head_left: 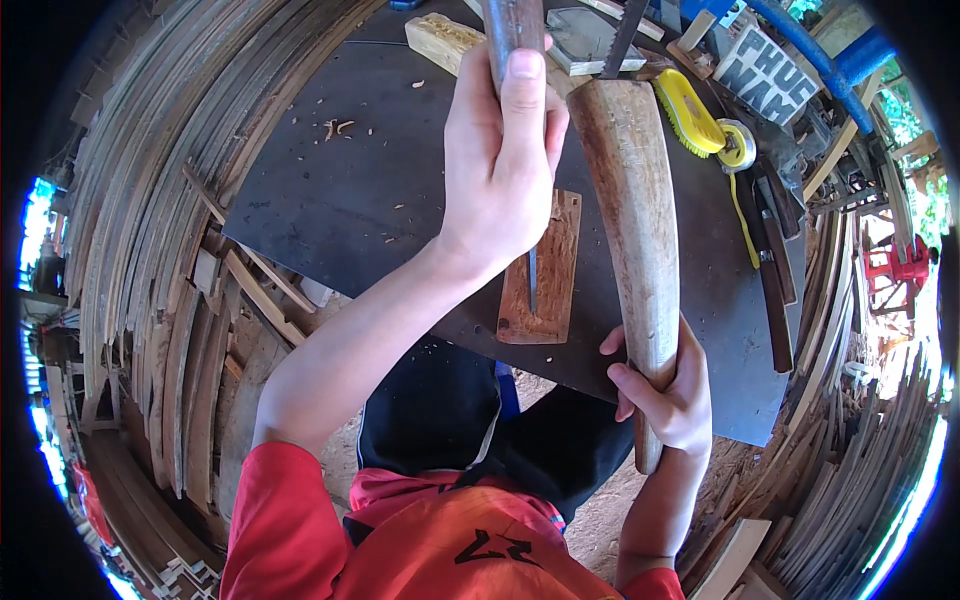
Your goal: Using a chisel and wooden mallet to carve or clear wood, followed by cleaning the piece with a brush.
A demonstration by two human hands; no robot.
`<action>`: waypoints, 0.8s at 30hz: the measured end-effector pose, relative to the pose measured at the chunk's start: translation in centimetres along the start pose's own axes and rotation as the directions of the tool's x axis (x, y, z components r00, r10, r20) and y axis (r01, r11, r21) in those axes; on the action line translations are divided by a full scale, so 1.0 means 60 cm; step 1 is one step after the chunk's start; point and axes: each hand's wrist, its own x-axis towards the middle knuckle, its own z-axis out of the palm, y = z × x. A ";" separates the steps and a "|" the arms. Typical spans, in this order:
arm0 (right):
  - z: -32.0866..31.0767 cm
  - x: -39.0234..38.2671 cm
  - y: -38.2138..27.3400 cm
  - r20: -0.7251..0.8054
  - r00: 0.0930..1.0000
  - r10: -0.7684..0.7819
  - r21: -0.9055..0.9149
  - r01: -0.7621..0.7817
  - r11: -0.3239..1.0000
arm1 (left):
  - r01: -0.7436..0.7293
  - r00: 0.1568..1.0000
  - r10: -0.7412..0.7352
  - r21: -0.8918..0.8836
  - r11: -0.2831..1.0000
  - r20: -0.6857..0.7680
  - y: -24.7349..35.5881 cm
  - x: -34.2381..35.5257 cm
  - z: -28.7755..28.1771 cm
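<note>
My left hand is wrapped round the wooden handle of a chisel. The blade points down over a flat rectangular wood block near the table's front edge. Whether its tip touches the block or hangs just above, I cannot tell. In my right hand is a long wooden mallet, gripped by its narrow lower end. Its thick worn head rises to the right of my left hand, apart from the chisel handle.
On the dark table lie a yellow brush, a yellow tape measure, a saw blade, wood pieces and shavings. Dark-handled tools line the right edge. Stacked wood strips crowd both sides.
</note>
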 end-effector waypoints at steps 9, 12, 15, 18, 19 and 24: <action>0.000 0.000 0.001 -0.012 1.000 0.003 0.004 -0.003 1.000 | 0.163 0.985 -0.164 -0.031 0.986 -0.043 -0.010 0.000 0.005; 0.000 -0.001 -0.002 -0.011 1.000 0.018 0.006 -0.018 1.000 | 0.250 0.963 -0.254 -0.064 0.966 -0.085 -0.023 -0.008 0.008; 0.001 -0.002 -0.003 -0.017 1.000 0.008 0.011 -0.008 1.000 | 0.307 0.938 -0.320 -0.108 0.946 -0.137 -0.027 -0.019 0.010; 0.006 0.000 -0.003 -0.036 0.998 0.044 0.039 -0.042 0.998 | 0.345 0.910 -0.372 -0.164 0.924 -0.185 -0.022 -0.023 0.010; 0.008 0.000 -0.004 -0.051 0.997 0.053 -0.052 -0.056 0.997 | 0.344 0.909 -0.371 -0.163 0.925 -0.189 -0.022 -0.024 0.010; 0.024 0.001 0.005 -0.173 0.982 -0.076 -0.482 -0.017 0.876 | 0.333 0.913 -0.355 -0.134 0.933 -0.203 -0.033 -0.026 0.008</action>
